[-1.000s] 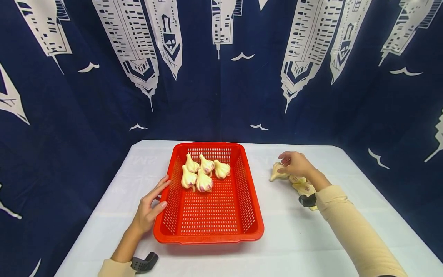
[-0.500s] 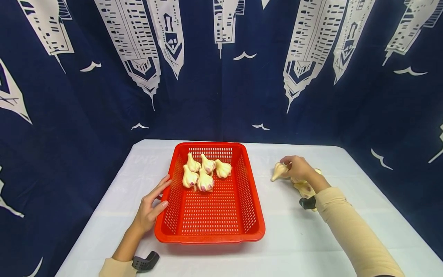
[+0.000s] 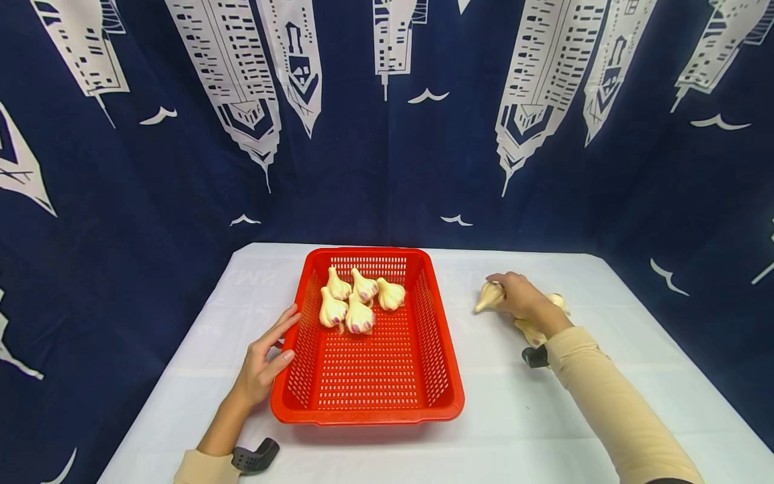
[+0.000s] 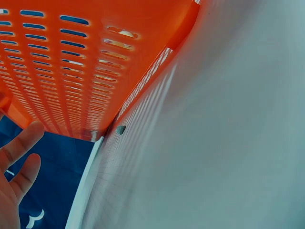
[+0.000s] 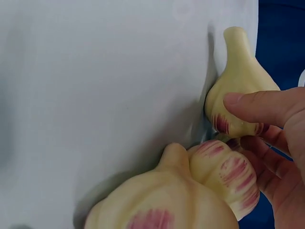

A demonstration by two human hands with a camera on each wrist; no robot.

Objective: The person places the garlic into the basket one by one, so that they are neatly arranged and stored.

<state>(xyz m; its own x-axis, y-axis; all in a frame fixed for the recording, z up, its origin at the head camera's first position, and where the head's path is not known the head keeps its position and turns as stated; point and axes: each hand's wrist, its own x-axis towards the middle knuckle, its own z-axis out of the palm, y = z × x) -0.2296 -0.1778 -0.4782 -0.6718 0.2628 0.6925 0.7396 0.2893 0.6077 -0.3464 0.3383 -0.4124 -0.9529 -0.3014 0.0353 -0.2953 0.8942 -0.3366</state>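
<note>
A red perforated plastic basket (image 3: pixel 369 418) stands on the white-covered table, with several garlic bulbs (image 3: pixel 360 316) grouped in its far left part. My left hand (image 3: pixel 256 373) rests against the basket's left rim, fingers extended. To the right of the basket, my right hand (image 3: pixel 525 301) holds a garlic bulb (image 3: pixel 488 296) whose stem points toward the basket. In the right wrist view the thumb lies across that garlic bulb (image 5: pixel 238 78), and the fingers curl behind its root end. More garlic bulbs (image 5: pixel 167 205) lie close by, partly hidden under the right forearm in the head view.
The table (image 3: pixel 496 430) has a white cloth. A dark blue curtain (image 3: pixel 387 181) with white building prints hangs behind its far edge. Dark wrist devices (image 3: pixel 255 457) sit at both wrists.
My right hand has lowered onto the leftmost loose garlic bulb and its fingers have closed around it. The left hand and the basket keep their places.
</note>
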